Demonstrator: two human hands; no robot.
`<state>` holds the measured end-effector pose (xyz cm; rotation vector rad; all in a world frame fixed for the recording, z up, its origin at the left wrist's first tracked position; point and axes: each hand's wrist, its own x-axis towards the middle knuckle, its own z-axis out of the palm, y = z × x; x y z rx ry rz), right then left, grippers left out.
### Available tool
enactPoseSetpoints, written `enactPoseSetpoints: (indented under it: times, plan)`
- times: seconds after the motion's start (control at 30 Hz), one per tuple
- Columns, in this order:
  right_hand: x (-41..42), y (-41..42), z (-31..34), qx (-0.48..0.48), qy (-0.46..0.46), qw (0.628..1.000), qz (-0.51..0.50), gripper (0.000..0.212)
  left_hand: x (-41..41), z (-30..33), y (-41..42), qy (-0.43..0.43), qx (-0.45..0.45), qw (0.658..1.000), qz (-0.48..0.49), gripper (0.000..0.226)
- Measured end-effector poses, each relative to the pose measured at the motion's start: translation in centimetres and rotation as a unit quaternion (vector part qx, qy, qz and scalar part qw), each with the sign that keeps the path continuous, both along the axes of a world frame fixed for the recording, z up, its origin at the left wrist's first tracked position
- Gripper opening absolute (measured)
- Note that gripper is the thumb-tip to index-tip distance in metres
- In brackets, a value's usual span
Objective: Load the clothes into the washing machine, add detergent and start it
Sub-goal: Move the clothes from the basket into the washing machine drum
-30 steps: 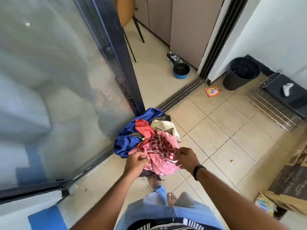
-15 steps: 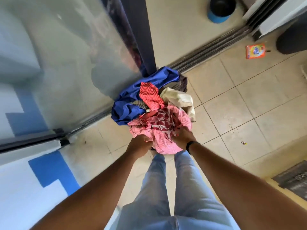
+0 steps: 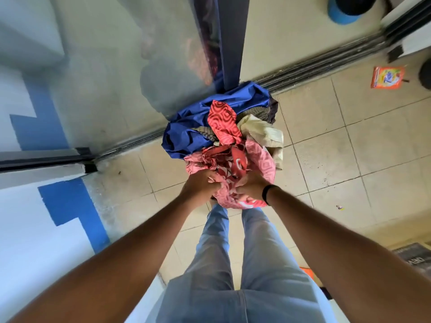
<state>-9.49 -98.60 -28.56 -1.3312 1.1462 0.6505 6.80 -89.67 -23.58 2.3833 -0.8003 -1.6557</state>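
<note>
tiled floor (image 3: 326, 141); clothes bundle (image 3: 228, 141) now lifted higher, both hands gripping.

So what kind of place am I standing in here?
Probably a home utility balcony or laundry area: tiled floor, a sliding glass door on a floor track, and a detergent packet lying near the clothes pile.

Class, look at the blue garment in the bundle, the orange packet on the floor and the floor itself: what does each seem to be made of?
Blue garment: probably a smooth synthetic or satin-like cloth; its folds carry a soft sheen.
Orange packet: likely printed plastic film, flat and slightly glossy.
Floor: seemingly matt beige ceramic tiles, with straight grout lines between square panels.
</note>
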Motion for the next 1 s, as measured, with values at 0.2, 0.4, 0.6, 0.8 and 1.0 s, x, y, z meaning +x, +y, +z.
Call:
enactPoseSetpoints:
  times: [0.2,0.4,0.6,0.8,1.0]
  plan:
    - [2.1,4.7,6.9,-0.077,-0.045,0.994,-0.065,0.014,-0.4,4.5,4.1,-0.001,-0.048,0.998,0.028,0.050]
    - [3.0,3.4,16.3,-0.054,-0.114,0.950,-0.285,0.025,-0.2,9.6,5.7,0.000,-0.162,0.987,0.008,0.098]
    - [5.7,2.0,26.1,-0.116,-0.230,0.933,-0.252,0.008,1.5,14.0,3.6,-0.026,-0.249,0.968,0.013,0.059]
    - [6.8,2.2,36.4,-0.085,-0.441,0.829,-0.332,0.011,2.6,14.7,4.0,-0.023,-0.253,0.967,-0.002,0.031]
    - [7.2,1.2,40.1,-0.195,-0.467,0.795,-0.335,0.017,2.8,16.2,4.3,-0.051,-0.217,0.974,0.033,0.028]
